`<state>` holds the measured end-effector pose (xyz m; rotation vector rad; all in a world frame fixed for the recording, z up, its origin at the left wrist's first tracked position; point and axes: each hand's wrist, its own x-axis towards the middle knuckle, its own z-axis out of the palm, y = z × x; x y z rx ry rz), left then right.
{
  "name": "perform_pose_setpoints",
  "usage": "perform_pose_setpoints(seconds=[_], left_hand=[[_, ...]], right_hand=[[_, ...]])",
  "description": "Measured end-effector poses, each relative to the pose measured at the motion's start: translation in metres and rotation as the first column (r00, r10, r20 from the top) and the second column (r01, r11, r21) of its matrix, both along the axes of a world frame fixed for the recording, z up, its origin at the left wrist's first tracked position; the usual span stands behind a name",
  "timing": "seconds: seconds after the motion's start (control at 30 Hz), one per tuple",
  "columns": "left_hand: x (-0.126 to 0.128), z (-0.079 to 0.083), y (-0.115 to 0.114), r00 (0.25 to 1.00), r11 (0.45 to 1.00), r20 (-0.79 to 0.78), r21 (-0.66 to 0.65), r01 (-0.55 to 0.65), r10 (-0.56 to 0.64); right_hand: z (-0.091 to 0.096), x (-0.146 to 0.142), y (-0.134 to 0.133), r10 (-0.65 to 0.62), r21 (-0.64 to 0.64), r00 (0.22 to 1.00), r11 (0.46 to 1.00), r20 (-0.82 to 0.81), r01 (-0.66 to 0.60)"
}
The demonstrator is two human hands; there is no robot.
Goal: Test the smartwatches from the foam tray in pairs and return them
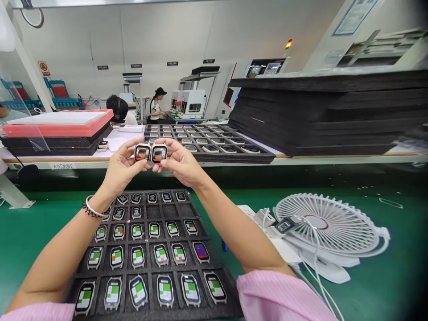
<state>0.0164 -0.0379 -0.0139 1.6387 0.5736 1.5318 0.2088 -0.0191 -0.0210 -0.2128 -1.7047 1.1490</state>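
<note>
Side by side above the bench, two smartwatch bodies without straps are held up with their screens toward me. My left hand (125,162) pinches the left watch (142,153) by its edges. In the fingers of my right hand (179,161) is the right watch (159,154). Both screens are lit with a picture. Below my hands lies a black foam tray (179,211) with rows of watches in its compartments. Most nearer watches (165,290) show green and white blocks, one watch (201,252) shows purple, and the far rows have dark screens with text.
A second foam tray (267,157) of watches sits on the raised shelf ahead. Stacked black trays (317,107) stand right, a pink foam block (60,127) left. A white fan (327,225) and power strip (284,249) with cables lie right. Two people are seated beyond.
</note>
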Motion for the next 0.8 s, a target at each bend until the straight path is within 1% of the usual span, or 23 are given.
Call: perform_pose_setpoints(seconds=[0.1, 0.23, 0.3, 0.37, 0.43, 0.5, 0.63, 0.8], left_hand=[[-0.004, -0.030, -0.011, 1.000, 0.992, -0.001, -0.126, 0.018, -0.018], [-0.008, -0.066, -0.018, 1.000, 0.962, -0.021, -0.274, 0.012, -0.019], [-0.010, -0.081, -0.019, 1.000, 0.945, -0.023, -0.328, 0.001, -0.009], [-0.011, -0.092, -0.020, 1.000, 0.929, -0.029, -0.369, -0.011, 0.000], [-0.012, -0.100, -0.021, 0.999, 0.918, -0.036, -0.395, -0.026, 0.013], [-0.012, -0.105, -0.022, 0.998, 0.912, -0.048, -0.407, -0.049, 0.033], [-0.012, -0.108, -0.025, 0.996, 0.907, -0.074, -0.413, -0.081, 0.056], [-0.013, -0.110, -0.029, 0.997, 0.903, -0.069, -0.428, -0.050, 0.022]], right_hand=[[-0.035, -0.002, -0.005, 0.022, -0.099, 1.000, 0.995, -0.002, -0.023], [-0.078, -0.005, -0.007, 0.045, -0.228, 0.999, 0.973, 0.008, -0.042], [-0.095, -0.006, -0.008, 0.064, -0.287, 0.998, 0.956, -0.002, -0.061], [-0.107, -0.008, -0.010, 0.072, -0.350, 0.997, 0.934, -0.012, -0.072], [-0.114, -0.010, -0.011, 0.072, -0.399, 0.997, 0.914, -0.016, -0.072], [-0.119, -0.011, -0.013, 0.070, -0.425, 0.997, 0.903, -0.013, -0.069], [-0.123, -0.011, -0.014, 0.069, -0.431, 0.998, 0.900, -0.009, -0.066], [-0.129, -0.010, -0.015, 0.080, -0.459, 0.996, 0.884, -0.037, -0.088]])
